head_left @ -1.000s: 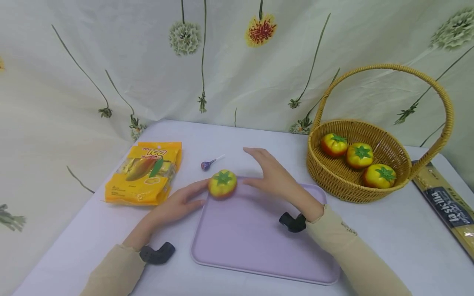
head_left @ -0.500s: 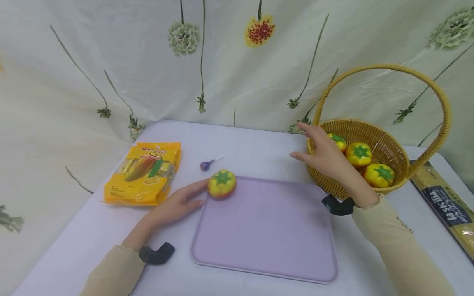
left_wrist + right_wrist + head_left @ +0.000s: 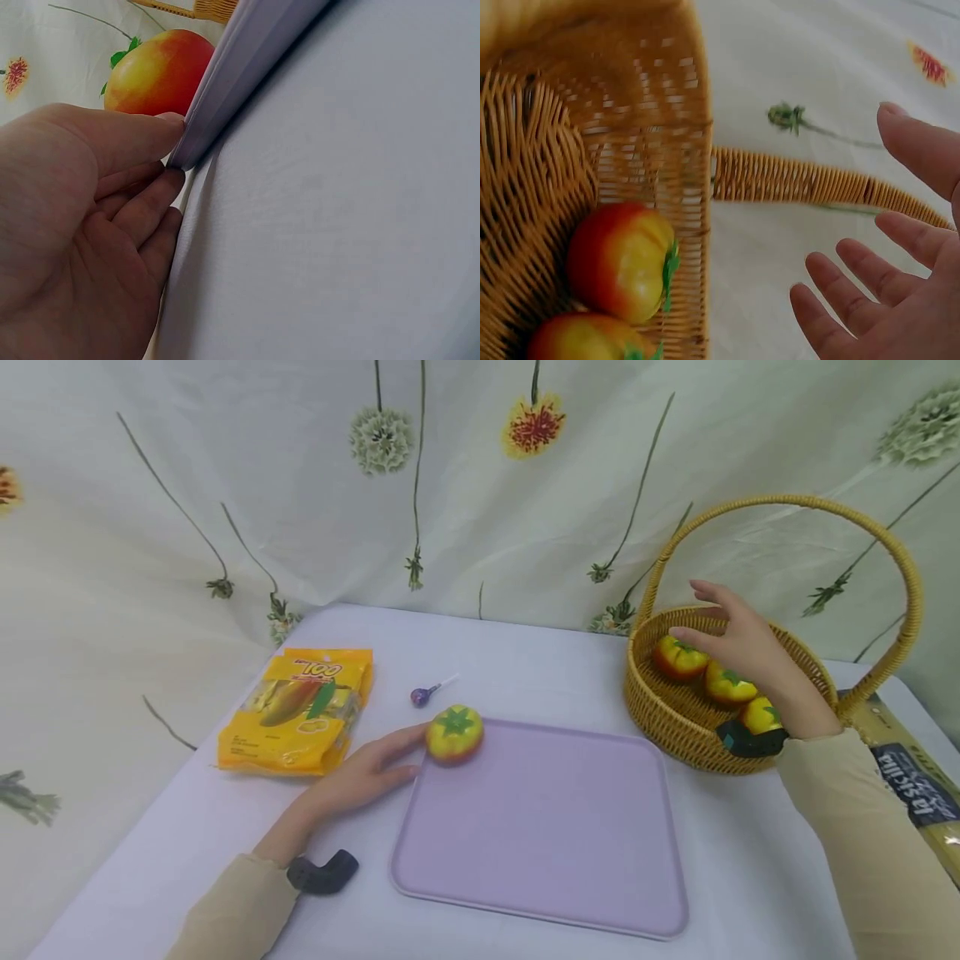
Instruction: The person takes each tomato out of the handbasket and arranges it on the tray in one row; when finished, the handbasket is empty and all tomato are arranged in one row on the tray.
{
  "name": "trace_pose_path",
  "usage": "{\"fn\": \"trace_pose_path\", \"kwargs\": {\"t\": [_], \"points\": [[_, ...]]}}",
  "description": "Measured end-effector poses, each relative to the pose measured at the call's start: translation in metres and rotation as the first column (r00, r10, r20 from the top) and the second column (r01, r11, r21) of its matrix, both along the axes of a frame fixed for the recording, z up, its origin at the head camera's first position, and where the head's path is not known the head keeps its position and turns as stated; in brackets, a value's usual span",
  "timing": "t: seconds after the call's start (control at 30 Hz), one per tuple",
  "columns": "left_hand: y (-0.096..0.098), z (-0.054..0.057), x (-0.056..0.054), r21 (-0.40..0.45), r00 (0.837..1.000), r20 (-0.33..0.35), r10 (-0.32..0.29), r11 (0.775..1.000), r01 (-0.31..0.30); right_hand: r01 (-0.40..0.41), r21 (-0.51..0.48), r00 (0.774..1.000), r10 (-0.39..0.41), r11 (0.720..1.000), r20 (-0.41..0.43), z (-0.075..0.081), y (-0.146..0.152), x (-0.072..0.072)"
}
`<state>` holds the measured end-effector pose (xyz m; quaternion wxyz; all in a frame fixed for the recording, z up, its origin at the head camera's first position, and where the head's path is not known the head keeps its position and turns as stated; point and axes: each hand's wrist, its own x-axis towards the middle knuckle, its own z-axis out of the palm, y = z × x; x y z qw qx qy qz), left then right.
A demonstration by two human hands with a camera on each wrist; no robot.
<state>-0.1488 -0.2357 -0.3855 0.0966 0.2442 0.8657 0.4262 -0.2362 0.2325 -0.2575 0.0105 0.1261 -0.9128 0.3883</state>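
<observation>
Right of tray (image 3: pixel 547 827), glossy fruits (image 3: pixel 619 259) sit in basket (image 3: pixel 663 731); likely light, firm, slick, best cupped round sides. Right hand (image 3: pixel 738 635) spread above them, empty; left hand (image 3: pixel 360 777) touches tray edge, fingers relaxed.

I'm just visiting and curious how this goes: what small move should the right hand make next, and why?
Probably lower the right hand onto one of the yellow-red fruits in the basket and grip it. The hand hangs open at the basket, holding nothing, while another such fruit sits at the corner of the tray, beside the left hand.
</observation>
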Motion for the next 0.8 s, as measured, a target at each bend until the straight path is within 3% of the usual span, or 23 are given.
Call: {"fn": "trace_pose_path", "kwargs": {"t": [0.23,0.8], "points": [[-0.001,-0.001,0.0,0.006,1.0,0.0,0.002,1.0,-0.002,-0.007,-0.092,0.997,0.013,0.996,0.071,-0.007,0.021,-0.011],[-0.001,-0.001,0.0,0.0,1.0,0.009,0.009,1.0,-0.009,0.055,-0.22,0.994,-0.033,0.974,0.106,-0.031,0.037,-0.028]]}}
